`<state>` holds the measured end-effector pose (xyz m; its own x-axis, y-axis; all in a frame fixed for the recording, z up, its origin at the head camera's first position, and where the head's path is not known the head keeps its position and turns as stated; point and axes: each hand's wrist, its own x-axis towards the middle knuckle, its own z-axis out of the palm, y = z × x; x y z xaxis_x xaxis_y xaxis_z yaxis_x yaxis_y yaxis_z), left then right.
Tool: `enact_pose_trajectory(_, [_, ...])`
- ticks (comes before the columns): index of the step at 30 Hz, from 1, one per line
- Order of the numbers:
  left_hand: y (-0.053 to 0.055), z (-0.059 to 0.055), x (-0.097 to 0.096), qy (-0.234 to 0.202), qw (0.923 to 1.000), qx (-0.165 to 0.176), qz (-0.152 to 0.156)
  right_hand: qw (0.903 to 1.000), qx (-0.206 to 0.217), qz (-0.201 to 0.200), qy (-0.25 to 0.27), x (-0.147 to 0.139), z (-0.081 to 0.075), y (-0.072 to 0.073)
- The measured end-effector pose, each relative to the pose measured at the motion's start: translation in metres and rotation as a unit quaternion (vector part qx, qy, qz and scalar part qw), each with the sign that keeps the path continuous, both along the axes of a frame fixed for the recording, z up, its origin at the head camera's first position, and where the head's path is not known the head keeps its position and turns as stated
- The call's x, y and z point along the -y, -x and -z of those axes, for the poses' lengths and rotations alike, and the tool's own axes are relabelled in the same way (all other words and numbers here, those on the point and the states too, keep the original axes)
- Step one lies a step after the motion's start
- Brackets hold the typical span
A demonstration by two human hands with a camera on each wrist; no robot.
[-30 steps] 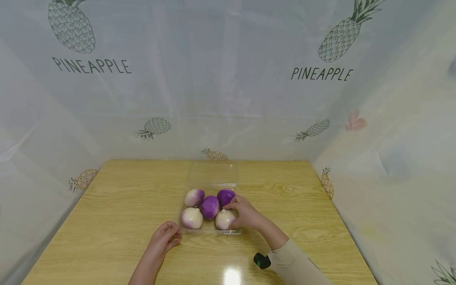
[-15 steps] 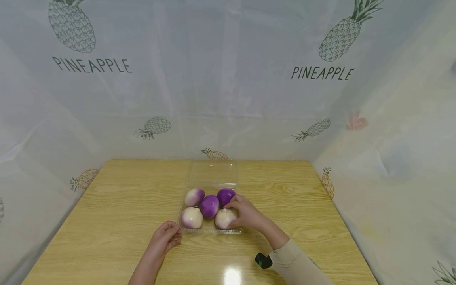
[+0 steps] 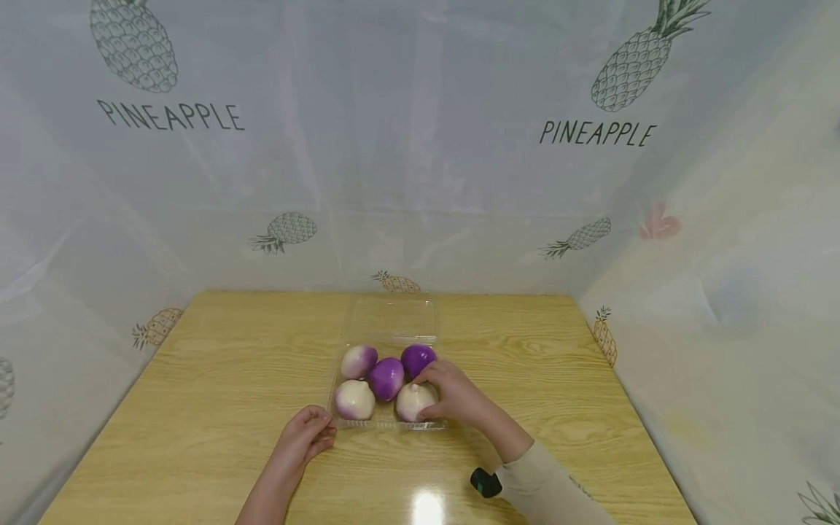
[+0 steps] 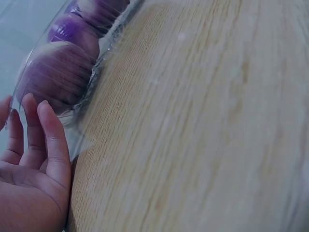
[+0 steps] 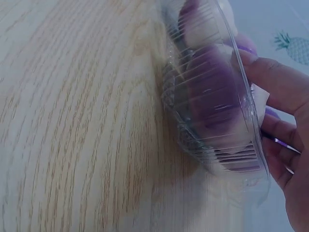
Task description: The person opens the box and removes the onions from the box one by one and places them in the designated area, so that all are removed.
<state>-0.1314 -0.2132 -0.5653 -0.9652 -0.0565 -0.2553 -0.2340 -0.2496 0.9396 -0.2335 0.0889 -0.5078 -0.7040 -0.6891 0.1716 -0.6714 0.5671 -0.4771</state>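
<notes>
A clear plastic clamshell box [image 3: 385, 423] lies with its lid folded back, holding several glossy purple-and-white onions. My right hand [image 3: 453, 394] grips the front-right onion [image 3: 411, 403], mostly white, its small tip pointing up. In the right wrist view the thumb [image 5: 270, 72] lies over the box rim against the onion, with the other fingers behind. My left hand [image 3: 302, 441] pinches the box's front-left corner; the left wrist view has its fingertips [image 4: 46, 106] at the rim. A white-and-purple onion [image 3: 355, 400] sits near that corner. A purple onion [image 3: 386, 379] is in the middle.
The open lid [image 3: 391, 319] lies flat behind the box on the wood-grain table [image 3: 216, 386]. Two more onions fill the back corners, the right one [image 3: 418, 359] deep purple. A pineapple-print cloth [image 3: 420, 146] hangs behind and along the sides. A dark device [image 3: 485, 483] sits at my right wrist.
The view has shifted very slightly. Both hands keep their places, the right on the front-right onion and the left at the box corner.
</notes>
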Motion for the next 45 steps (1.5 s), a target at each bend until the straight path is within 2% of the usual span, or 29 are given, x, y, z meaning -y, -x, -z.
enact_pose_trajectory(2, [0.0,-0.001,0.0,0.002,1.0,-0.001,0.001,0.9999,-0.008,-0.005,-0.007,0.0,-0.001,-0.001])
enact_pose_trajectory(9, [-0.001,-0.004,-0.002,-0.002,1.0,-0.001,-0.004,0.9992,0.004,-0.025,-0.029,-0.001,-0.008,-0.001])
enact_pose_trajectory(14, [-0.001,-0.004,-0.002,0.0,1.0,-0.002,-0.007,0.9986,-0.001,-0.04,-0.036,-0.003,-0.008,0.003])
enact_pose_trajectory(19, [-0.001,-0.002,-0.002,0.007,0.9999,-0.011,-0.002,0.9985,-0.012,-0.045,-0.028,-0.004,-0.005,0.006])
enact_pose_trajectory(24, [0.001,-0.001,-0.002,0.009,0.9999,-0.003,-0.011,0.9986,-0.007,-0.048,-0.021,-0.004,-0.007,0.007])
enact_pose_trajectory(35, [0.003,-0.003,0.001,0.012,0.9999,0.003,-0.003,0.997,0.002,-0.054,-0.057,-0.003,-0.012,0.01])
enact_pose_trajectory(45, [0.003,-0.004,0.002,0.007,1.0,0.004,-0.004,0.9969,-0.008,-0.064,-0.044,0.0,-0.014,0.01])
